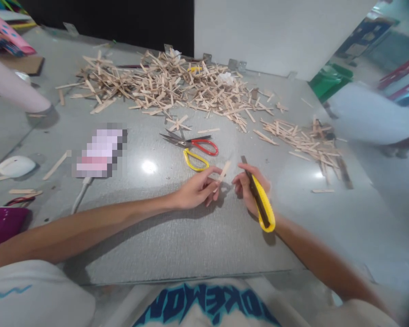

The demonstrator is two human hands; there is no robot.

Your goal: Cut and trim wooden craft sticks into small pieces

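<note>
My left hand (199, 188) pinches a short wooden craft stick (226, 170) between thumb and fingers, its free end pointing up and away. Just to the right, my right hand (252, 184) is closed round a yellow utility knife (264, 206) with a dark strip along its body. The knife's dark blade end points away from me, near the stick but apart from it. Beyond my left hand lie scissors (186, 143) with one red and one yellow handle, their blades slightly spread on the table.
A big heap of craft sticks (167, 86) spreads along the back; a smaller pile (306, 138) lies right. On the left are a blurred-out phone (100, 152) on a cable and a white mouse (16, 166). Another person's sleeve (17, 86) reaches in. A green bin (330, 81) stands beyond.
</note>
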